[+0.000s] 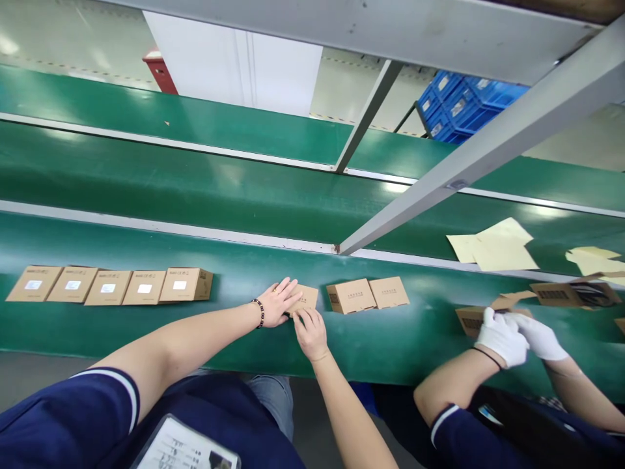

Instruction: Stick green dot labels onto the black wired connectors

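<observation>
A small brown cardboard box (pixel 307 297) sits on the green bench in front of me, partly covered by both hands. My left hand (pixel 277 303), a beaded bracelet at its wrist, holds the box from the left, fingers stretched over its top and thumb low at the near side. At the near edge, the curled fingers of my right hand (pixel 311 333) grip the box. Just to the right stand two similar printed boxes (pixel 352 296), side by side. Farther left is a row of several boxes (pixel 145 288) with white labels.
At right, a co-worker's white-gloved hands (pixel 508 337) handle an open box (pixel 469 320). Beyond them lie another open box (pixel 571 293) and pale yellow sheets (pixel 505 246). A grey metal post (pixel 415 195) slants up from the bench's back rail. Blue crates (pixel 459 107) stand behind.
</observation>
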`<action>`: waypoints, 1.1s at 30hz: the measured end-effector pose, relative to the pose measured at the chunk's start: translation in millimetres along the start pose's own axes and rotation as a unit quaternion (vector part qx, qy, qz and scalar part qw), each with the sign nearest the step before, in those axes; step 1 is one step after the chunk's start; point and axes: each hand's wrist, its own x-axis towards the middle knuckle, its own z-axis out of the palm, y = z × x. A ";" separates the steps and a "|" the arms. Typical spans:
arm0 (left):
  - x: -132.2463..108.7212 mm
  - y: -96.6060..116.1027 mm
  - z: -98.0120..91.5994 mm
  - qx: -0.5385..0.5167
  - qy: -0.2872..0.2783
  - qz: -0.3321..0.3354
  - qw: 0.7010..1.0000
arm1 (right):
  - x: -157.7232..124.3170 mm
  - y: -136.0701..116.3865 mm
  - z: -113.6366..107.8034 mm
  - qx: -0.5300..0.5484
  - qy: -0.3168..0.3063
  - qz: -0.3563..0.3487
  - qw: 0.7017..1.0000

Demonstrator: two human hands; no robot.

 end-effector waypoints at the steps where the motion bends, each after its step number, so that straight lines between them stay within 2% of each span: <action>1: 0.0 -0.1 -0.4 0.001 -0.001 0.001 1.000 | 0.1 -0.8 0.1 -0.001 0.002 0.006 1.000; 9: 0.6 -0.5 -2.1 0.017 -0.018 0.000 1.000 | 3.8 -4.0 2.9 0.004 0.004 -0.007 1.000; 16: 1.0 -2.3 2.0 0.015 -0.002 0.012 1.000 | 7.4 -19.3 10.0 -0.039 0.039 0.046 0.997; 19: 0.6 -2.3 1.5 0.014 -0.003 0.005 1.000 | 6.1 -18.3 10.5 -0.041 0.050 0.062 0.996; 27: 0.4 -1.6 -1.6 0.008 -0.010 0.006 1.000 | 3.9 0.8 0.4 0.001 -0.016 -0.001 1.000; 33: 0.6 -0.5 -5.4 0.002 -0.019 0.006 1.000 | 9.9 -3.6 4.8 -0.008 -0.015 0.079 0.997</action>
